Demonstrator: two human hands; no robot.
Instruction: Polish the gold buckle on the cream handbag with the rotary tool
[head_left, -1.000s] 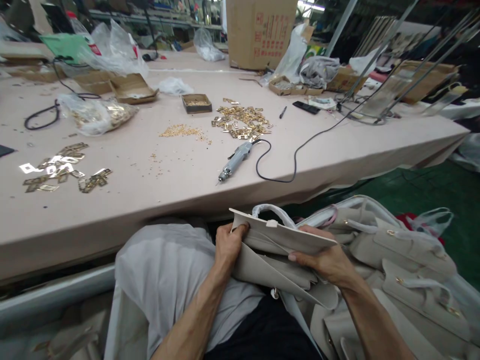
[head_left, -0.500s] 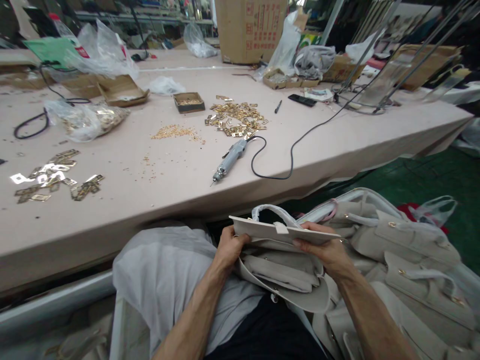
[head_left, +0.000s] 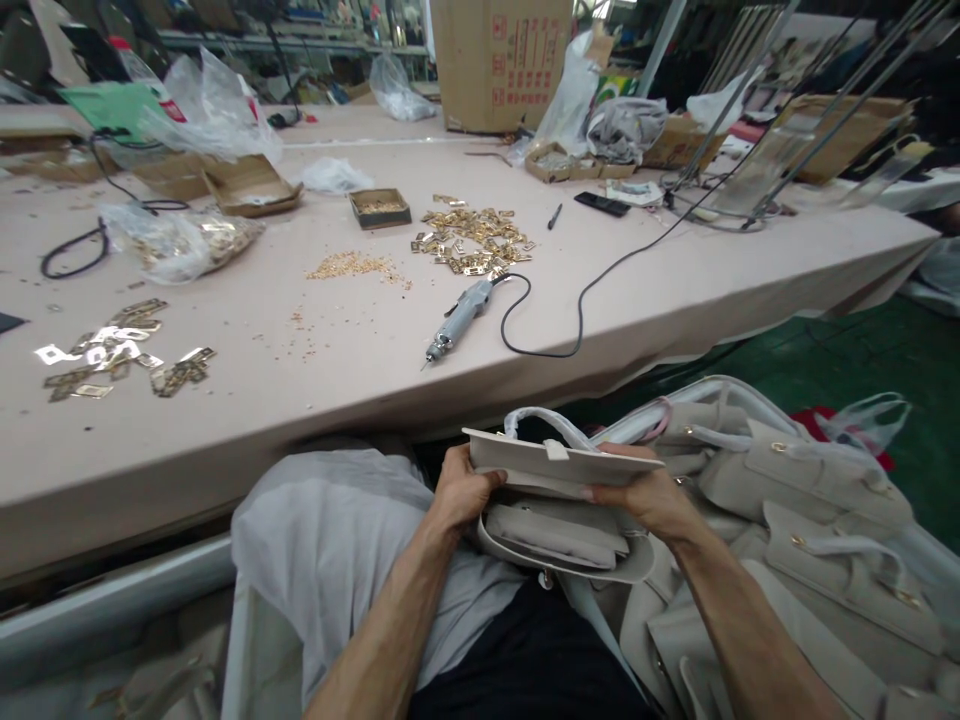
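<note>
A beige handbag [head_left: 555, 535] rests at my lap, its flap raised and its inside showing. My left hand [head_left: 463, 490] grips the left end of the flap, thumb on the near face. At the flap's right end, my right hand [head_left: 645, 497] pinches it, with the fingers partly hidden behind. The wrapped handle [head_left: 551, 415] arches up beyond the flap, and a small white tab [head_left: 556, 450] sits at the flap's edge. On the table edge past the bag lies a grey electric screwdriver [head_left: 461, 320], touched by neither hand.
Several similar bags [head_left: 810, 500] fill a bin on my right; another bin [head_left: 112, 600] stands at lower left. Gold metal plates [head_left: 480, 238], tiny gold pieces [head_left: 352, 265] and a small box [head_left: 380, 208] lie on the table [head_left: 420, 400]. A black cord [head_left: 581, 310] trails from the screwdriver.
The flap has tilted slightly, its right end shifting left and down. The bag's front edge has risen a little, narrowing its opening. Both hands keep their hold.
</note>
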